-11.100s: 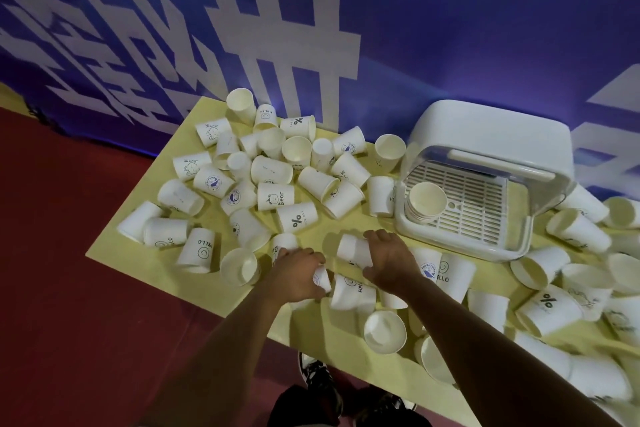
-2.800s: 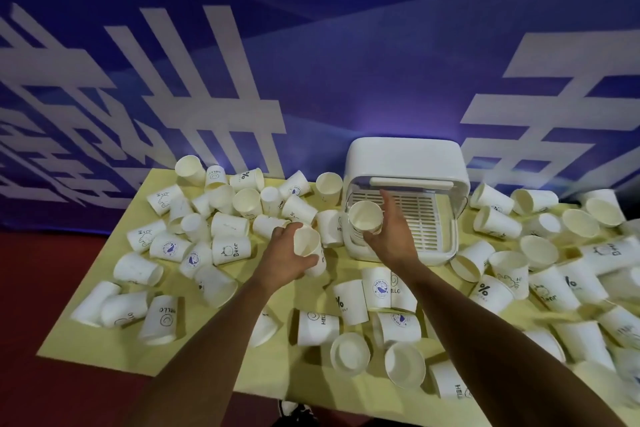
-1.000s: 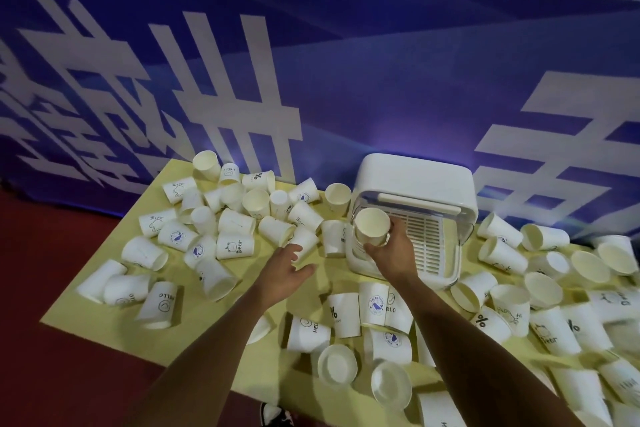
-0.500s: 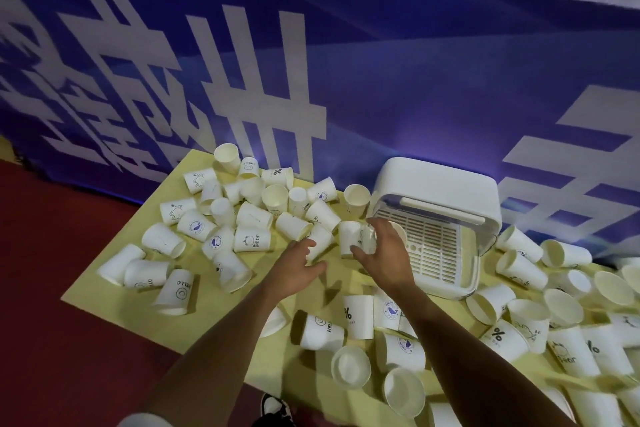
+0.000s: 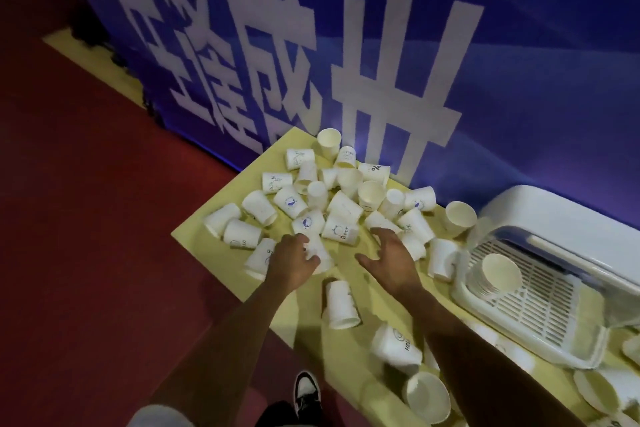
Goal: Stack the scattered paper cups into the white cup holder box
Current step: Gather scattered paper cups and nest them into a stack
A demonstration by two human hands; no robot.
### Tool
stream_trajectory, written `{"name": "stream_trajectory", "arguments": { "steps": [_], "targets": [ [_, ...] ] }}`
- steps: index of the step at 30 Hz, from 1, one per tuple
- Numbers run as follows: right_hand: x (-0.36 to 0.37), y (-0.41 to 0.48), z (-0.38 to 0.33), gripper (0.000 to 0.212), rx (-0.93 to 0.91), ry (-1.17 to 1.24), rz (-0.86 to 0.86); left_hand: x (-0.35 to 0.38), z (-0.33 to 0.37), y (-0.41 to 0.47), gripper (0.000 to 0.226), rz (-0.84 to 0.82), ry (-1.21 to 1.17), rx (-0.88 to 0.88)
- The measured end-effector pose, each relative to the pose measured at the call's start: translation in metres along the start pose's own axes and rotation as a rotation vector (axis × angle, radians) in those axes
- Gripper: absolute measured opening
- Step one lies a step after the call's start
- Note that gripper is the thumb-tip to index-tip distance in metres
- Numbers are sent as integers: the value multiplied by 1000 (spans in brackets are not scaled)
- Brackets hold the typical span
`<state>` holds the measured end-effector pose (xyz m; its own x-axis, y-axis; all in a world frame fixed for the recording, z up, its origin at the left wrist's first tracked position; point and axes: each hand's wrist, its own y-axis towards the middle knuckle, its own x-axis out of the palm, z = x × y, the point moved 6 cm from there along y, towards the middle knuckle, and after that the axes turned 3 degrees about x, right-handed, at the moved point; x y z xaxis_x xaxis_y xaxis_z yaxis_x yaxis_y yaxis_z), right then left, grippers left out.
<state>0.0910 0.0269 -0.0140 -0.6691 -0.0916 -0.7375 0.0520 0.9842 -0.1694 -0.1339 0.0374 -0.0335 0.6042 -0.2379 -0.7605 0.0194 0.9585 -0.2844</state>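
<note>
white paper cups [image 5: 341,204] litter the yellow table [image 5: 372,291]; the left hand [image 5: 292,262] grips one cup [image 5: 317,251], the right hand [image 5: 393,258] hovers spread open.

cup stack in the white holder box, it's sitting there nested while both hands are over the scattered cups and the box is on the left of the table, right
Not quite. The head view shows the white holder box on the right of the table, not the left. The rest holds: the cup stack sits inside.

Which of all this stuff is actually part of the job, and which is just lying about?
Part of the job:
loose paper cups
nested cup stack
white holder box
left hand
right hand

Just there:
yellow table
blue banner
red floor
shoe
</note>
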Motion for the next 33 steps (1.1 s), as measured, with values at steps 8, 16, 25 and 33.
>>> {"name": "stream_trajectory", "arguments": {
  "steps": [8, 16, 25, 33],
  "targets": [
    [77, 24, -43, 69, -36, -57, -137, -31, -77, 3, 52, 85, 42, -157],
    [125, 35, -49, 68, 78, -204, -94, -31, -115, 17, 69, 69, 58, -255],
    [154, 33, -30, 70, 257, -303, -142, -12, -125, 11, 68, 94, -47, -333],
    [126, 25, -30, 76, 218, -105, -81, -9, -111, 12, 81, 35, -179, -226]
  ]
}}
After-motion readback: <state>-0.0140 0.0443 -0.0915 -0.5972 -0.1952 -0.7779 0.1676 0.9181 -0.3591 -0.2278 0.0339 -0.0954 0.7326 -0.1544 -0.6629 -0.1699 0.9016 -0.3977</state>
